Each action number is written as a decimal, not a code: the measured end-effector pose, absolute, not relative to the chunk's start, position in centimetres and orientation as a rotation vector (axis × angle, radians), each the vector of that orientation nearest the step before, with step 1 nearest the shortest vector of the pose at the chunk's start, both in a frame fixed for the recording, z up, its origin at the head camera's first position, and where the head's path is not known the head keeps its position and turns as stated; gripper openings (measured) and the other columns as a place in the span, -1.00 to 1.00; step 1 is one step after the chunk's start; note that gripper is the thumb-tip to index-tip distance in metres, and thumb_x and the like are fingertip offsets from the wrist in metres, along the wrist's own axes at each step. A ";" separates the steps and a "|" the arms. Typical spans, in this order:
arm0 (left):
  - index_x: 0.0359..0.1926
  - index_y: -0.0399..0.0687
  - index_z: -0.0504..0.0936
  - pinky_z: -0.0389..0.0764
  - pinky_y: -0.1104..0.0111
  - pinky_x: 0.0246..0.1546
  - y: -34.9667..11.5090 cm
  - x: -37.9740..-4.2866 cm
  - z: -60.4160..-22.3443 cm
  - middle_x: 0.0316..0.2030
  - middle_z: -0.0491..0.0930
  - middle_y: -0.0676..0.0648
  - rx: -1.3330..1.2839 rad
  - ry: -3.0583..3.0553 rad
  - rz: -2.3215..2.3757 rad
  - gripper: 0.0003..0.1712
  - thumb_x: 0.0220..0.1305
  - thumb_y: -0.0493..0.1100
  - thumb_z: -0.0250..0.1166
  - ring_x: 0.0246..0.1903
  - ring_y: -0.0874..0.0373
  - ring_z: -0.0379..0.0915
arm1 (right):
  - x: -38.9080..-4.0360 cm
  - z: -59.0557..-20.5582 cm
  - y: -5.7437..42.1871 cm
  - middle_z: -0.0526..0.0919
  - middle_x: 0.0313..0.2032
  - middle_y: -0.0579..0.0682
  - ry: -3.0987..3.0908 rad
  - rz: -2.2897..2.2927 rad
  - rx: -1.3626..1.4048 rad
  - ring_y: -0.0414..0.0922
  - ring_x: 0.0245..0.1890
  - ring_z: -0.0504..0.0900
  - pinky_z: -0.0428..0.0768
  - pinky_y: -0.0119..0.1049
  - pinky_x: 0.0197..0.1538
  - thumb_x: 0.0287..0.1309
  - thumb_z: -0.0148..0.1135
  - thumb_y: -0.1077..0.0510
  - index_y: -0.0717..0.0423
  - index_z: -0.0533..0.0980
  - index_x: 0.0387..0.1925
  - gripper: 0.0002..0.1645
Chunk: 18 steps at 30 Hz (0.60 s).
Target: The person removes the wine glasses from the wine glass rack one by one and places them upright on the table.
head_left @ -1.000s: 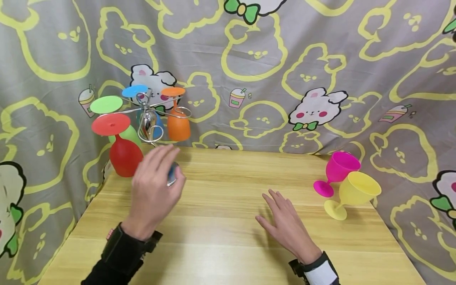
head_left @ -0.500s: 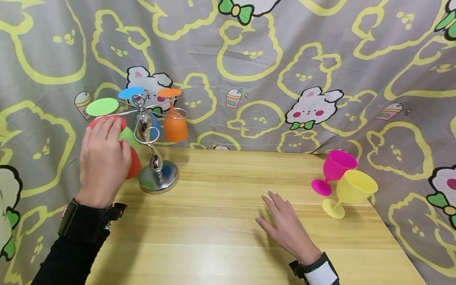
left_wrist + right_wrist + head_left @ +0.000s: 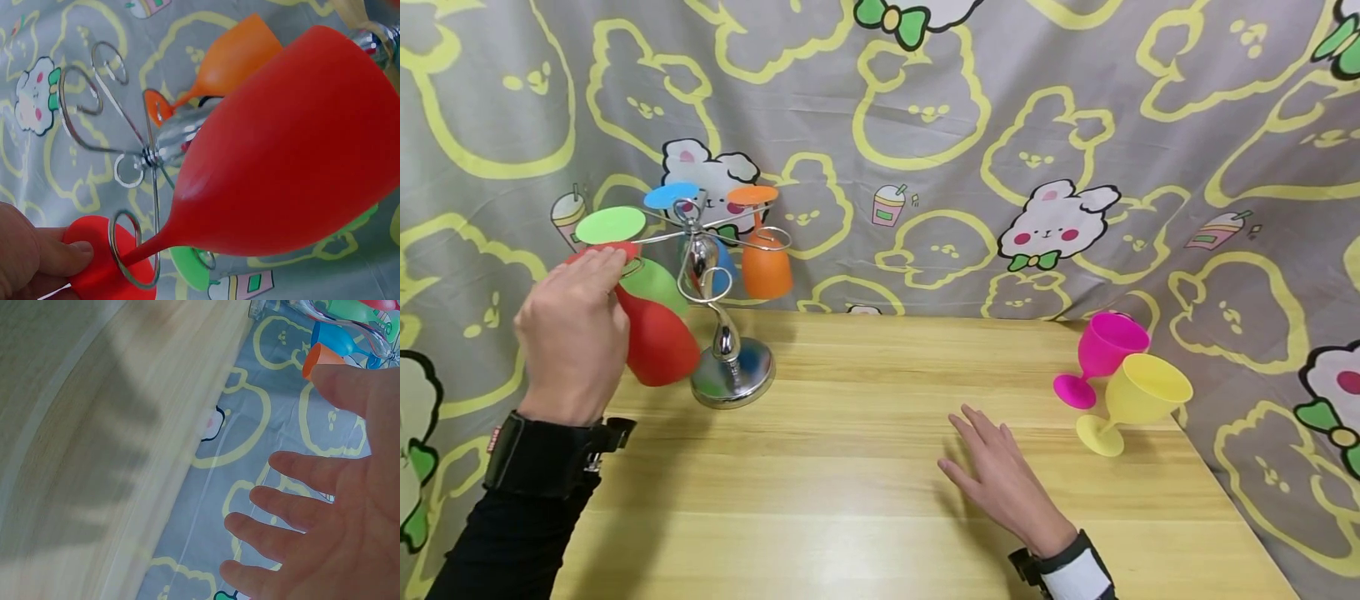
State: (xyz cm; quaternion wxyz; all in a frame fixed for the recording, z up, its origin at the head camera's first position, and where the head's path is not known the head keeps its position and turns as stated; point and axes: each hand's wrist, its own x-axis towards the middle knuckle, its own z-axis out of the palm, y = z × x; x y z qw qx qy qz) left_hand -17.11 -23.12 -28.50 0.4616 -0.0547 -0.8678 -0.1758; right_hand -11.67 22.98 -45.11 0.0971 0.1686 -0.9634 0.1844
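Observation:
My left hand (image 3: 572,342) pinches the round foot of a red plastic goblet (image 3: 658,342), which hangs bowl-down and tilted at the left of a chrome goblet rack (image 3: 733,383). The left wrist view shows the thumb on the red foot (image 3: 103,278) and the goblet's stem passing through a wire loop (image 3: 134,247). Green (image 3: 612,223), blue (image 3: 672,196) and orange (image 3: 767,271) goblets also hang upside down from the rack. Away from any object, my right hand (image 3: 1003,483) is held low over the table with its fingers spread.
Magenta (image 3: 1112,346) and yellow (image 3: 1142,392) goblets stand upright near the right edge of the wooden table (image 3: 850,467). Grey cartoon-print cloth (image 3: 820,92) encloses the back and sides. Bare wire loops (image 3: 706,283) stick out from the rack's front and right.
My left hand has moved left from in front of the rack to the red goblet's foot and taken hold of it. The red goblet now tilts more. My right hand stays put.

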 end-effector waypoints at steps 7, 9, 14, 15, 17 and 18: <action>0.18 -0.29 0.76 0.58 -0.28 0.35 -24.3 -18.1 -27.8 0.16 0.73 -0.36 -0.133 -2.129 -0.403 -0.57 0.57 -0.42 0.00 0.20 -0.42 0.65 | -11.7 -45.2 22.9 0.41 0.53 0.35 -2.854 0.568 0.502 0.34 0.53 0.40 0.23 0.49 0.57 0.43 0.40 -0.08 0.25 0.44 0.49 -0.21; 0.19 -0.30 0.75 0.57 -0.29 0.35 -24.4 -18.5 -27.5 0.17 0.71 -0.38 -0.136 -2.146 -0.400 -0.58 0.58 -0.41 0.00 0.20 -0.45 0.64 | -11.6 -45.2 23.0 0.41 0.53 0.35 -2.856 0.568 0.501 0.34 0.54 0.40 0.22 0.48 0.57 0.43 0.40 -0.08 0.25 0.44 0.50 -0.21; 0.26 -0.30 0.71 0.52 -0.21 0.44 -24.4 -19.5 -27.2 0.21 0.69 -0.39 -0.143 -2.189 -0.394 -0.57 0.60 -0.40 0.00 0.25 -0.43 0.61 | -11.6 -45.3 23.1 0.41 0.53 0.36 -2.860 0.565 0.498 0.34 0.53 0.40 0.21 0.48 0.57 0.44 0.39 -0.08 0.27 0.43 0.50 -0.20; 0.27 -0.29 0.71 0.51 -0.18 0.46 -24.2 -19.7 -27.1 0.22 0.68 -0.38 -0.145 -2.195 -0.391 -0.56 0.60 -0.40 0.00 0.26 -0.42 0.61 | -11.6 -45.3 23.1 0.41 0.53 0.36 -2.860 0.565 0.497 0.34 0.54 0.40 0.21 0.48 0.58 0.44 0.39 -0.08 0.27 0.43 0.50 -0.20; 0.28 -0.30 0.70 0.49 -0.15 0.49 -23.9 -19.9 -27.1 0.22 0.68 -0.38 -0.155 -2.200 -0.389 -0.57 0.58 -0.42 0.02 0.27 -0.40 0.60 | -11.5 -45.4 23.2 0.40 0.53 0.36 -2.861 0.566 0.494 0.34 0.54 0.39 0.21 0.48 0.58 0.45 0.39 -0.08 0.27 0.43 0.50 -0.20; 0.28 -0.30 0.70 0.48 -0.14 0.50 -23.7 -19.9 -27.1 0.23 0.68 -0.37 -0.159 -2.203 -0.392 -0.57 0.58 -0.43 0.04 0.28 -0.40 0.60 | -11.5 -45.4 23.2 0.40 0.53 0.36 -2.861 0.568 0.493 0.33 0.54 0.39 0.20 0.48 0.58 0.45 0.39 -0.09 0.27 0.42 0.51 -0.20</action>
